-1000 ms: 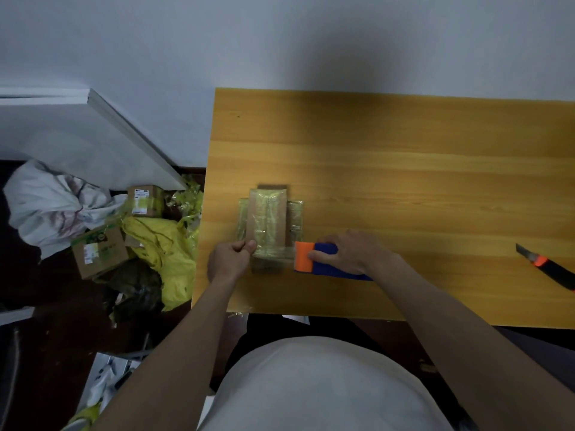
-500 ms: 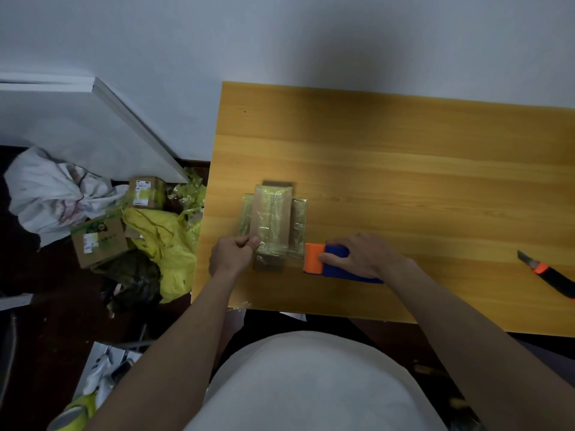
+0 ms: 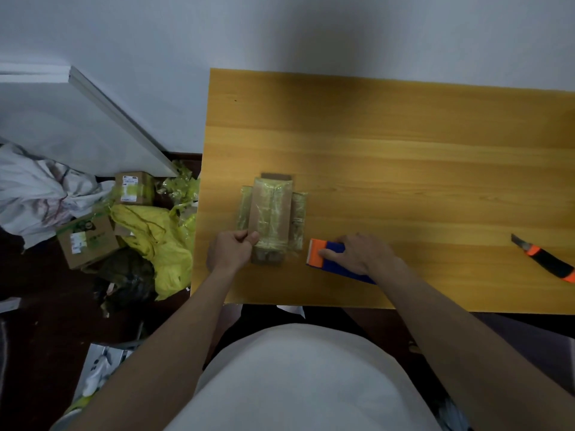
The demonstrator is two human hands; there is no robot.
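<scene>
Kid: What was your left hand doing?
Me: My left hand (image 3: pixel 231 255) pinched the near left edge of the brown box (image 3: pixel 270 219), to keep it in place. The brown box sat near the front of the table, side flaps open, shiny tape all over it

Kid: And your other hand?
Me: Just right of it lay the little blue and orange box (image 3: pixel 323 259). My right hand (image 3: pixel 361 255) sat on it, fingers bent round it, holding it on the wood. I think it was the unpacking step, with the little one out. Next I would need to let go of the brown box and lift the little one

Kid: What was around you?
Me: On the dark floor to the left were small parcels (image 3: pixel 88 244) and yellow bags (image 3: pixel 155 241). The table (image 3: pixel 404 144) was yellow wood against a white wall. A knife (image 3: pixel 543 258) lay far right, well apart from my hands
</scene>
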